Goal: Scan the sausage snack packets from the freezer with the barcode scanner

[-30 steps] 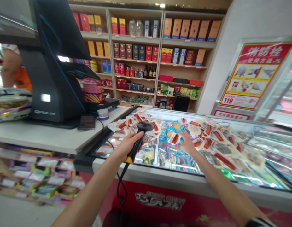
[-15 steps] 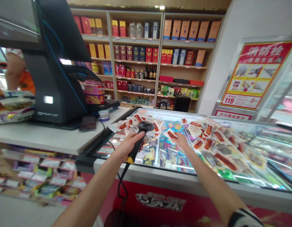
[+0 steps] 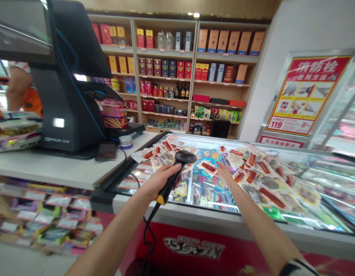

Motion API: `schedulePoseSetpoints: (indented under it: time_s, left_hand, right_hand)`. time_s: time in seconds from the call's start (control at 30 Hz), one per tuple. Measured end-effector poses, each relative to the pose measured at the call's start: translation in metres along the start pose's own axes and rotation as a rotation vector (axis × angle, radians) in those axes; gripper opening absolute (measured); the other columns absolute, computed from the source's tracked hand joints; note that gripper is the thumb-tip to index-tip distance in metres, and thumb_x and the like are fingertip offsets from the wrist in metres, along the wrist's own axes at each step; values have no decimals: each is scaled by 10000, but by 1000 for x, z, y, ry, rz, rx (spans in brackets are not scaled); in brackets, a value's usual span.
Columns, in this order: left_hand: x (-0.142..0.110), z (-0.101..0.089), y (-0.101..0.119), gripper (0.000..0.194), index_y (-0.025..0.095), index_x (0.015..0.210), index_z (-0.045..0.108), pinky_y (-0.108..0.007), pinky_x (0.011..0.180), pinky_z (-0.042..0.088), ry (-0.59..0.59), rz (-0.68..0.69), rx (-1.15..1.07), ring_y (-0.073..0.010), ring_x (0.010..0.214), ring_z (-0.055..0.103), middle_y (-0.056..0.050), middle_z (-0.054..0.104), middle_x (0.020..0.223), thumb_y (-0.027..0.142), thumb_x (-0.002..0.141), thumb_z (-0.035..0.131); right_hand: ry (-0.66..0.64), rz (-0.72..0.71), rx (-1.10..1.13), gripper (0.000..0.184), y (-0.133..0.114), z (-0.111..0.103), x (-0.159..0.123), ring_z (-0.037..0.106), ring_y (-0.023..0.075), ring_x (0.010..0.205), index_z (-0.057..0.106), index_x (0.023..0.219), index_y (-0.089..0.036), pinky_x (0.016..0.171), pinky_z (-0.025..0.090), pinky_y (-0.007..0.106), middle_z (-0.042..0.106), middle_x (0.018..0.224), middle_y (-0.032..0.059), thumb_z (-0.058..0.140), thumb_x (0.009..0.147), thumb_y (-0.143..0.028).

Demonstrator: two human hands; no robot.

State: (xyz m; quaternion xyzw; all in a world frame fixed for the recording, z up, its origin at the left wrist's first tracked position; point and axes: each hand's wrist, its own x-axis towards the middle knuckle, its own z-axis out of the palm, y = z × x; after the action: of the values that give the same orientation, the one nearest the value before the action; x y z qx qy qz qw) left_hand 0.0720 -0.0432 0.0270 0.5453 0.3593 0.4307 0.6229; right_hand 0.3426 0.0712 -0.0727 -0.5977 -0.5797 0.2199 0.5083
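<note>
My left hand (image 3: 168, 177) is wrapped round the handle of a black barcode scanner (image 3: 185, 156) with a yellow band at its lower end. The scanner's rounded head points forward, just left of a clear pack holding a red sausage (image 3: 208, 167). My right hand (image 3: 223, 173) pinches this sausage pack by its right edge, above the glass top of the freezer (image 3: 207, 197); part of the grip is hidden. Piled to the right of my right hand are several more packed sausages (image 3: 252, 176). A smaller group of sausage packs (image 3: 157, 151) lies beyond the scanner on the left.
A black checkout terminal (image 3: 71, 96) stands on the white counter (image 3: 79, 168) at left, with a tape roll (image 3: 126, 142) near the edge. The scanner's cable (image 3: 150, 230) hangs over the freezer front. Shelves of boxes (image 3: 166, 69) line the back. Another person's arm (image 3: 19, 84) shows far left.
The scanner in my left hand has moved right, closer to the sausage pack. My right hand has shifted slightly, and more of the pack now shows.
</note>
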Motion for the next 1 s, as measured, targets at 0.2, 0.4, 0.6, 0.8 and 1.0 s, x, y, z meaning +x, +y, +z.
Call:
schedulePoseSetpoints:
  time_s: [0.2,0.4,0.6,0.8,1.0]
  left_hand:
    - [-3,15,-1,290,116,698,531,-190,419,344,-165,-84,-58,-81,434,496,-36,559,584,406,691,529]
    - [7,28,-9,331,116,732,524,-189,394,320,-193,-141,-44,-76,419,482,-25,548,584,441,673,530]
    - [11,31,-13,340,113,717,524,-190,399,325,-153,-166,-27,-72,416,482,-23,547,579,448,659,545]
    - [13,27,-10,329,111,694,523,-198,395,336,-141,-138,-74,-76,416,480,-22,543,576,439,671,535]
    - [7,-9,0,313,109,687,531,-188,391,359,16,-35,-68,-76,425,481,-31,555,572,422,684,527]
  right_hand:
    - [-84,304,523,668,-14,-6,-9,602,179,821,110,1318,-131,676,484,330,624,925,89,287,674,-99]
    - [-18,333,749,709,-19,-5,-14,611,178,752,115,1318,-180,703,473,350,639,796,43,356,656,-100]
    - [-29,277,768,710,-16,-3,-15,613,164,727,86,1316,-191,692,475,335,639,766,15,356,663,-126]
    - [-49,275,654,708,-15,-2,-14,610,158,743,37,1321,-202,674,483,318,634,830,23,320,675,-139]
    - [-20,291,486,658,-13,3,-2,603,156,775,-15,1317,-161,628,491,308,584,962,91,249,715,-122]
